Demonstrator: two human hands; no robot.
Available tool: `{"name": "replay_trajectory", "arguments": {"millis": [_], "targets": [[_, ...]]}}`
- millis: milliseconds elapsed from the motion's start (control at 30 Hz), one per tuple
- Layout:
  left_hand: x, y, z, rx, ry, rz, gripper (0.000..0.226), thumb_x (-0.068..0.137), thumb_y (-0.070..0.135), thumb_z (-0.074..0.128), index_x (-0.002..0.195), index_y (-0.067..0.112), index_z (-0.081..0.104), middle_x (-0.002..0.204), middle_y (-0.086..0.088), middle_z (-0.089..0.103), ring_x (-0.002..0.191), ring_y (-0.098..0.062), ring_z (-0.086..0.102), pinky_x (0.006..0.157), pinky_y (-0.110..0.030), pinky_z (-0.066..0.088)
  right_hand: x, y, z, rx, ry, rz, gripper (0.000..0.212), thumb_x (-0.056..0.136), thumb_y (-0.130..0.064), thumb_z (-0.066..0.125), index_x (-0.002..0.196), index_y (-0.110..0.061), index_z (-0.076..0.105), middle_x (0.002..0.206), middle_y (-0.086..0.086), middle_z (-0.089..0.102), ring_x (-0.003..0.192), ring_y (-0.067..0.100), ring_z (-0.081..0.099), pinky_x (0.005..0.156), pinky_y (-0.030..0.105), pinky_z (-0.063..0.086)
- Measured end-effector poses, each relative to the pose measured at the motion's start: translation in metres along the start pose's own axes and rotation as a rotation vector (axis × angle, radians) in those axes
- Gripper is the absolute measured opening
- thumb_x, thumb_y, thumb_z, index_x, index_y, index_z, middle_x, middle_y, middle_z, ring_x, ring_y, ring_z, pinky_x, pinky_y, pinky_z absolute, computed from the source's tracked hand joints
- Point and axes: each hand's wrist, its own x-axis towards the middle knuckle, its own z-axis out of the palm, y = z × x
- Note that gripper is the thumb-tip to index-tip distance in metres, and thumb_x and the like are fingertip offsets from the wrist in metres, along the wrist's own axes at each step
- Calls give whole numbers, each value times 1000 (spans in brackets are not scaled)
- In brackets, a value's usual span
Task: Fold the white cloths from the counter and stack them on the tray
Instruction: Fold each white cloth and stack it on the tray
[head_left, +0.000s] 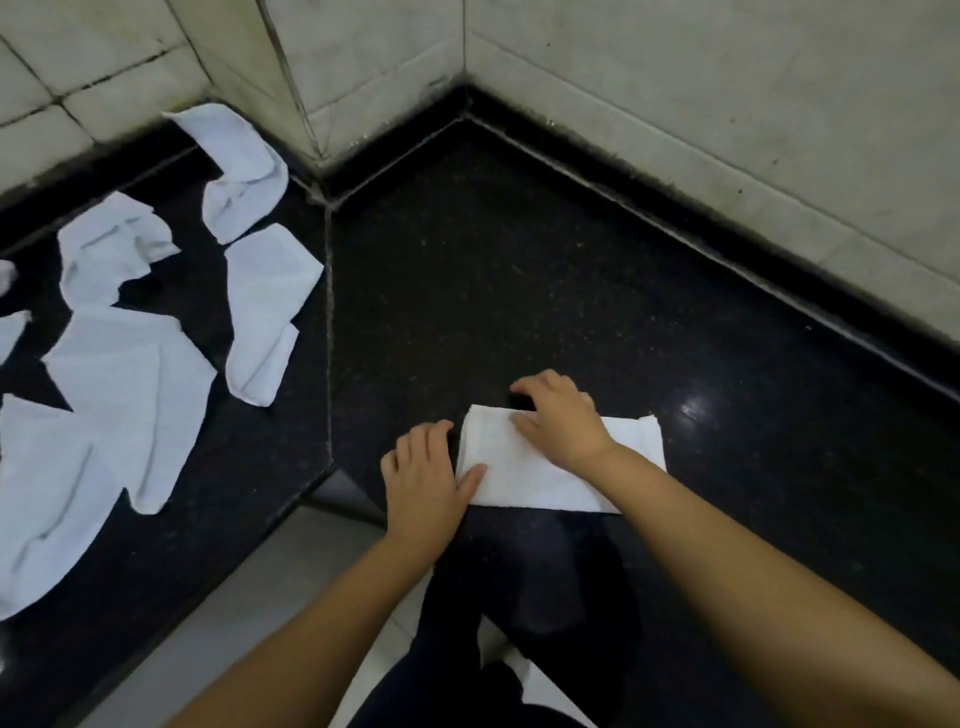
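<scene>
A folded white cloth (524, 480) lies as a flat rectangle on the black counter (519, 291) near its front edge. My left hand (426, 478) rests at the cloth's left edge, thumb on the cloth and fingers on the counter beside it. My right hand (563, 418) lies on top of the cloth near its far edge, fingers bent and reaching over that edge. Several unfolded white cloths (119, 395) lie crumpled and spread over the left part of the counter. No tray is in view.
Tiled walls (675, 104) close the counter at the back and right, meeting in a corner. A seam (328, 312) divides the counter's left and right slabs. Pale floor (270, 582) shows below the counter's front edge.
</scene>
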Motion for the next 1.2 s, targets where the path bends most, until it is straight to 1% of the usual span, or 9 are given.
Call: {"name": "replay_trajectory", "arguments": {"millis": [100, 200, 333, 500, 600, 700, 867, 1100, 1200], "targets": [[-7, 0, 0, 89, 4, -33, 59, 79, 57, 39, 111, 12, 58, 100, -6, 65, 86, -23, 64, 70, -36, 51, 17, -31, 13, -80, -55, -87, 36, 94, -29, 51, 129, -19, 50, 130, 5, 45, 121, 24, 42, 98, 38, 35], [-11, 2, 0, 97, -45, -77, 50, 76, 52, 59, 106, 12, 63, 101, -7, 64, 88, -26, 64, 70, -38, 51, 22, -44, 13, -199, -101, -108, 24, 95, -25, 50, 117, -18, 54, 122, 6, 50, 115, 24, 46, 95, 38, 38], [-4, 7, -13, -84, -175, -166, 29, 88, 39, 57, 109, 18, 57, 118, -1, 48, 114, -23, 46, 93, -39, 35, 14, -45, -12, 162, -181, -26, 16, 95, -22, 49, 109, -16, 55, 101, 3, 60, 99, 20, 58, 90, 34, 47], [48, 21, -81, -597, -54, -89, 7, 91, 21, 54, 88, 15, 55, 73, 4, 53, 68, -11, 51, 67, -28, 43, 1, -38, -90, 469, 102, -94, 26, 93, -15, 54, 118, -18, 60, 97, -2, 61, 88, 9, 55, 67, 12, 40], [72, 44, -136, -669, 97, 100, 6, 90, 15, 54, 86, 18, 58, 74, 1, 57, 61, -2, 47, 56, -13, 36, -15, -37, -135, 588, 273, -173, 13, 92, -14, 54, 97, -21, 64, 92, -2, 63, 82, 9, 56, 68, 19, 43], [69, 57, -162, -689, 140, 216, 8, 90, 16, 55, 87, 20, 61, 80, 9, 61, 67, -3, 51, 60, -13, 38, -34, -34, -151, 673, 372, -247, 15, 89, -6, 54, 90, -18, 63, 90, 1, 63, 81, 10, 55, 73, 25, 44], [28, 36, -126, -510, 76, 355, 13, 87, 17, 58, 96, 11, 67, 93, 2, 67, 86, -15, 62, 77, -24, 46, -67, -7, -98, 580, 229, -215, 27, 82, 2, 58, 81, -24, 59, 84, -1, 62, 77, 10, 54, 73, 27, 42], [-26, 2, -54, -291, -417, 386, 21, 91, 20, 59, 110, 15, 67, 108, -1, 68, 94, -15, 62, 86, -27, 49, -115, 33, -2, 373, -194, -40, 9, 86, -14, 62, 94, -14, 66, 92, 5, 67, 81, 11, 59, 68, 17, 44], [-8, 1, -53, -347, -410, 333, 22, 91, 19, 59, 111, 14, 68, 108, -2, 68, 94, -16, 62, 85, -29, 49, -99, 37, -8, 427, -147, -4, 10, 87, -22, 64, 96, -17, 67, 86, 1, 64, 77, 9, 55, 71, 21, 44]]}}
